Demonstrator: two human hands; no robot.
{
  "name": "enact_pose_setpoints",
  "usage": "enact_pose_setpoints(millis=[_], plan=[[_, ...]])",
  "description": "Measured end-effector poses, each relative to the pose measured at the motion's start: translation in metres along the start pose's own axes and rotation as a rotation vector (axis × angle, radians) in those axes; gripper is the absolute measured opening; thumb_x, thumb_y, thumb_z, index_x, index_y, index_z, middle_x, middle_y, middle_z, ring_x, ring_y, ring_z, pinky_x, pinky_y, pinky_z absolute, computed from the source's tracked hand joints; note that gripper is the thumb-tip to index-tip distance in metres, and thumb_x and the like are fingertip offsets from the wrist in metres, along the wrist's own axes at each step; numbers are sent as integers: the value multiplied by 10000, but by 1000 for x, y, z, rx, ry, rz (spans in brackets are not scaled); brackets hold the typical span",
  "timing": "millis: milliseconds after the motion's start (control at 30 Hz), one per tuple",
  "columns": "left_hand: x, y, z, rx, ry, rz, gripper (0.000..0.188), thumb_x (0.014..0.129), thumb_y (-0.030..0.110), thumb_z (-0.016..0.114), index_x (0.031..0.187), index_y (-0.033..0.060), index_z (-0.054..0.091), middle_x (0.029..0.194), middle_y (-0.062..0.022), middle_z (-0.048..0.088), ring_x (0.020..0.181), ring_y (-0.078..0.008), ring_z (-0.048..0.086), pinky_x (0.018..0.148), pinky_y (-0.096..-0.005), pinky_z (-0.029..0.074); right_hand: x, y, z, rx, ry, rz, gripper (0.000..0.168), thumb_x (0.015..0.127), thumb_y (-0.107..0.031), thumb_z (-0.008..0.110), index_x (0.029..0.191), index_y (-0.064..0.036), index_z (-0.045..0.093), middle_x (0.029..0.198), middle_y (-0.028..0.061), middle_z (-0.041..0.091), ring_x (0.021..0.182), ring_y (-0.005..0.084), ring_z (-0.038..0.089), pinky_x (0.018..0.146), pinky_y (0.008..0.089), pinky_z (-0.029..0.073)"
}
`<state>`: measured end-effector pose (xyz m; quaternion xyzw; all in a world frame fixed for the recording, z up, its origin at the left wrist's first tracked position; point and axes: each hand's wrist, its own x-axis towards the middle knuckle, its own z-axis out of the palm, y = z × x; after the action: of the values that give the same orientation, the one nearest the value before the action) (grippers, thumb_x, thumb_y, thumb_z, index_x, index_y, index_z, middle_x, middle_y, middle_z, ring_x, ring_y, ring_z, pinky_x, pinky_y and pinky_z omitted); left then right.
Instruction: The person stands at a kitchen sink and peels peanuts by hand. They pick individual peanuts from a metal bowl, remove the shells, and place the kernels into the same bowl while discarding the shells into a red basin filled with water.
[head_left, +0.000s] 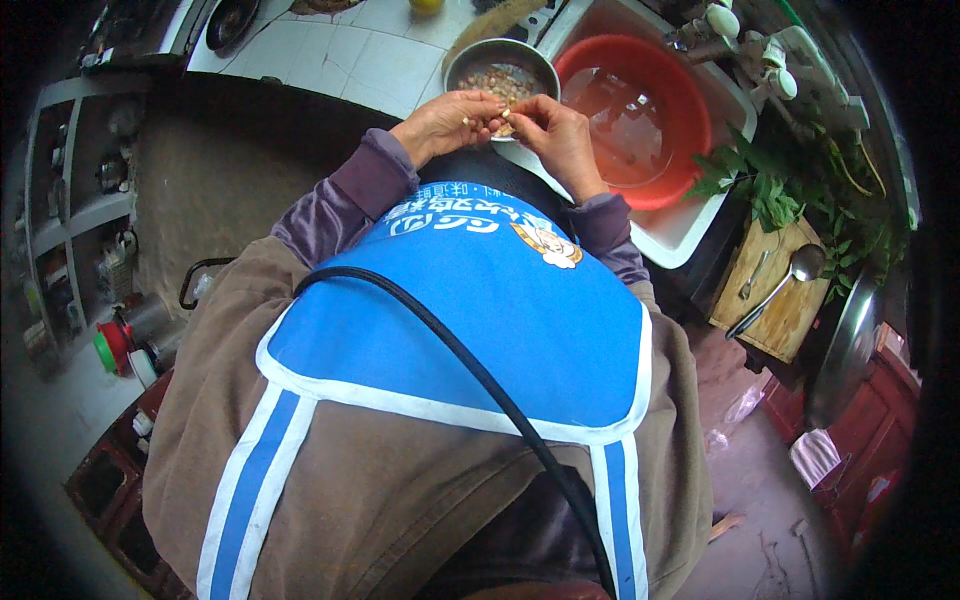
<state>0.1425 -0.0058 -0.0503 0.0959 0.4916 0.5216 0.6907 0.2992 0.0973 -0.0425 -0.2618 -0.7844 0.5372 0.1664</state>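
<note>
Over the near rim of a metal bowl, my two hands meet at the fingertips. My left hand has its fingers curled, with a small pale kernel showing against them. Between the fingertips of both hands is another pale kernel, pinched by my right hand with thumb and forefinger. Below them, the bowl holds many pinkish-brown kernels, probably peanuts or beans. Some paler pieces lie near its front, partly hidden by my fingers.
Right of the bowl, a red plastic basin holding water stands in a white sink below taps. Leafy greens touch a wooden board carrying a ladle. White tiled counter extends left.
</note>
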Motion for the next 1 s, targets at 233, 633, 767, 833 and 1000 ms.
enact_pose_setpoints(millis=[233, 633, 767, 833, 1000], plan=[[-1, 0, -1, -2, -27, -30, 152, 862, 129, 540, 966, 19, 527, 816, -30, 557, 674, -60, 526, 573, -168, 476, 1, 3, 2, -13, 2, -129, 145, 752, -140, 639, 851, -35, 635, 737, 111, 647, 660, 170, 643, 598, 283, 502], [2, -2, 4, -89, -106, -89, 151, 862, 148, 548, 932, 15, 539, 794, -21, 557, 661, -51, 519, 580, -164, 468, -3, 27, 0, 649, -137, 97, 172, 816, -89, 576, 920, 48, 574, 806, 84, 625, 709, 129, 617, 634, 222, 508], [1, -3, 3, -42, -61, -90, 156, 864, 149, 545, 941, 12, 540, 794, -24, 556, 661, -52, 518, 583, -167, 469, -4, 21, 1, 450, -114, 32, 173, 793, -96, 612, 902, 35, 582, 811, 77, 631, 701, 115, 609, 638, 228, 503], [2, -3, 4, -6, -48, -93, 185, 869, 156, 540, 976, 5, 536, 799, -33, 553, 663, -55, 515, 581, -168, 463, -4, 21, 2, 341, -101, 8, 179, 787, -106, 625, 898, 30, 585, 813, 69, 634, 694, 109, 605, 634, 229, 501], [1, -5, -2, -102, -130, -158, 167, 868, 132, 537, 972, 3, 526, 790, -40, 544, 667, -63, 510, 574, -172, 463, 1, 26, -2, 246, -169, -18, 159, 792, -113, 628, 879, 13, 587, 790, 59, 636, 680, 111, 604, 608, 227, 498]])
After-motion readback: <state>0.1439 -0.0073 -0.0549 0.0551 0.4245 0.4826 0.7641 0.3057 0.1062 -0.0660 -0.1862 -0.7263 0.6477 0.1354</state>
